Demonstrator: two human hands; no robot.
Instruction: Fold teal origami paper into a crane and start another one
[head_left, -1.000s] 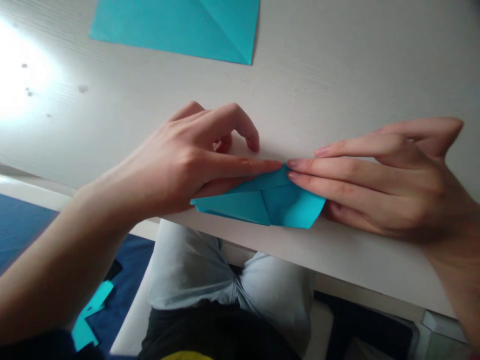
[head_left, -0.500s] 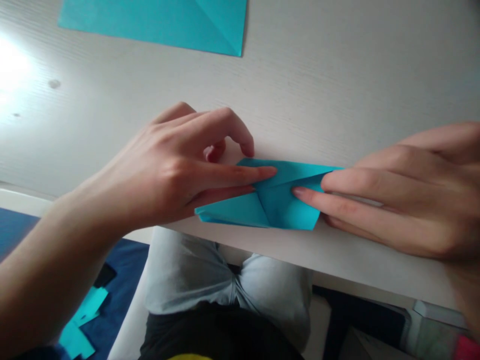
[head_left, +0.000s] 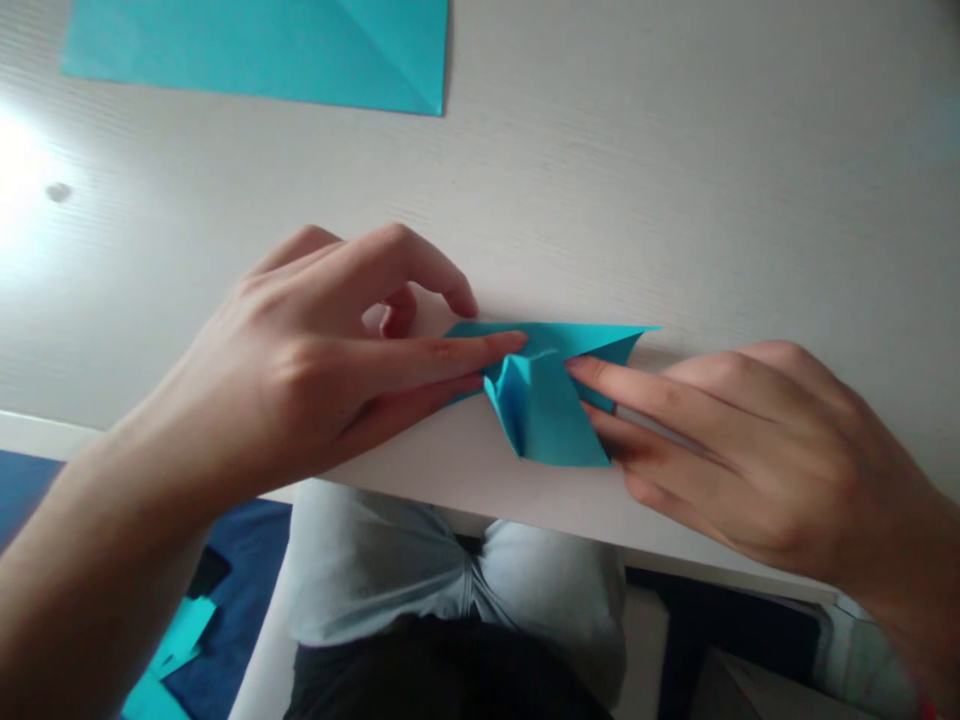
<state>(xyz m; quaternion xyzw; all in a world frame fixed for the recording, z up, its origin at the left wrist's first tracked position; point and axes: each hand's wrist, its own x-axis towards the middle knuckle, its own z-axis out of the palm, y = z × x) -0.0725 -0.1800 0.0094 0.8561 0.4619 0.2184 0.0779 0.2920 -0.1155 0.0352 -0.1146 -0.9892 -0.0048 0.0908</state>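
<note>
A partly folded turquoise paper point(head_left: 559, 420) lies near the front edge of the white table, with one flap raised and curled in its middle. From the left, my left hand point(head_left: 330, 350) presses its outstretched index finger on the paper; the thumb is beside the flap and another fingertip rests by the far edge. My right hand point(head_left: 750, 440) has the flap's right side between its fingers and thumb, with the index fingertip at the flap's upper right. Part of the paper is hidden under my fingers.
Another turquoise sheet point(head_left: 262, 50) with a diagonal crease lies on the white table point(head_left: 675, 180) at the upper left. Below the table edge are grey trousers point(head_left: 375, 560). Turquoise paper pieces point(head_left: 184, 635) lie on dark blue fabric at the lower left.
The paper's lower left flap has been lifted and folded over toward the right. My right hand has come down and left, closer to the middle of the paper. The view has shifted slightly.
</note>
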